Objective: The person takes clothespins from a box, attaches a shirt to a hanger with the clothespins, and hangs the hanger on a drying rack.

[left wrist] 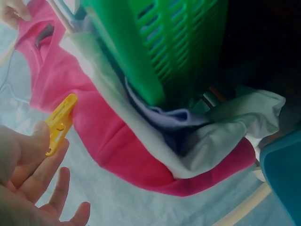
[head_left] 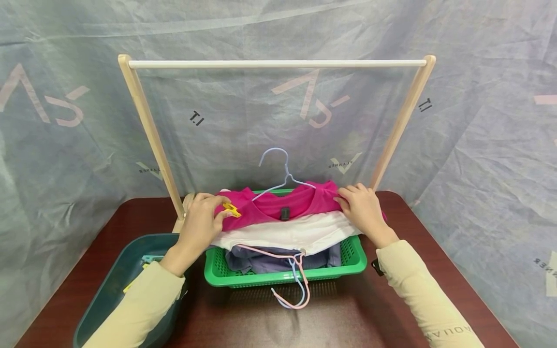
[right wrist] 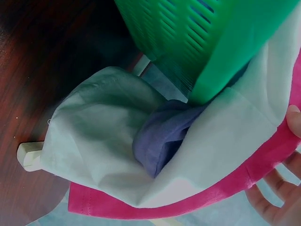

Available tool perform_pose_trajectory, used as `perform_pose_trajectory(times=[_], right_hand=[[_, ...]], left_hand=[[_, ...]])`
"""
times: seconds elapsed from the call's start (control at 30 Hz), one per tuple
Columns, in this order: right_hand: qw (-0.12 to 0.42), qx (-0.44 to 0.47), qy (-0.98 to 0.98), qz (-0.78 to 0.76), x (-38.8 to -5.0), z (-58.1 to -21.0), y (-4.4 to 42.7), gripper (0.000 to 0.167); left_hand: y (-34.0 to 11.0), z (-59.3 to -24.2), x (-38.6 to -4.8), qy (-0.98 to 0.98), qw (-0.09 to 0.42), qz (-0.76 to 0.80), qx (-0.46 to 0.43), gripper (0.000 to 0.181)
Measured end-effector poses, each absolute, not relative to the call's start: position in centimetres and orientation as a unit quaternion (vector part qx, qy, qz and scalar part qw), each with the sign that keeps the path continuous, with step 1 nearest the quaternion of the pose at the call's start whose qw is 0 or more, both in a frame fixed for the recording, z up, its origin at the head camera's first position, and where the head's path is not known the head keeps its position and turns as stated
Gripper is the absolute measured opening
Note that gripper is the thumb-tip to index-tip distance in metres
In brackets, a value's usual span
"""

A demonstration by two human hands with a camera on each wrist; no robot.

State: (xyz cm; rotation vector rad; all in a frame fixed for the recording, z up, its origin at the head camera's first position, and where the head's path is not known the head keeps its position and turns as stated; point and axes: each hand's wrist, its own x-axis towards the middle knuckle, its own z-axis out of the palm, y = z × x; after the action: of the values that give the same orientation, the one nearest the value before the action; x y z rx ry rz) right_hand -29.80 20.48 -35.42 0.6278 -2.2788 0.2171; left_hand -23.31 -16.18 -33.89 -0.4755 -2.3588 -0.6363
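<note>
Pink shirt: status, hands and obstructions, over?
Left hand pinching yellow clip at one shoulder. Right hand pinching opposite shoulder. Pink shirt on blue hanger. Possible snag: pink hanger hook overhanging basket rim.

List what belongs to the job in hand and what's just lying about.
Probably job:
yellow plastic clothespin
magenta cloth shirt
upper thin blue hanger
pale wooden rack
green plastic basket
teal plastic tub

Seemingly idle:
white cloth garment
thin pink hanger

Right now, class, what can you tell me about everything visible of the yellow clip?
The yellow clip is small, slim and plastic-looking, with openings along its body. It sits slanted, pinched by the left hand, one end against or just over the magenta shirt. Whether it bites the fabric is unclear.
</note>
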Motion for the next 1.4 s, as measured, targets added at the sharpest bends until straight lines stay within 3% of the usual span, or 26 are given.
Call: perform_pose_trajectory(times=[0.87,1.4], right_hand=[[0.352,0.251,-0.898,0.082,-29.7,-34.8,21.4,0.017],[0.337,0.237,-0.908,0.080,-29.9,-35.0,21.8,0.014]], left_hand=[[-17.8,-33.7,-22.0,-0.929,0.291,-0.145,-0.175,0.040],[-23.8,-34.6,-19.9,-0.949,0.263,-0.129,-0.119,0.027]])
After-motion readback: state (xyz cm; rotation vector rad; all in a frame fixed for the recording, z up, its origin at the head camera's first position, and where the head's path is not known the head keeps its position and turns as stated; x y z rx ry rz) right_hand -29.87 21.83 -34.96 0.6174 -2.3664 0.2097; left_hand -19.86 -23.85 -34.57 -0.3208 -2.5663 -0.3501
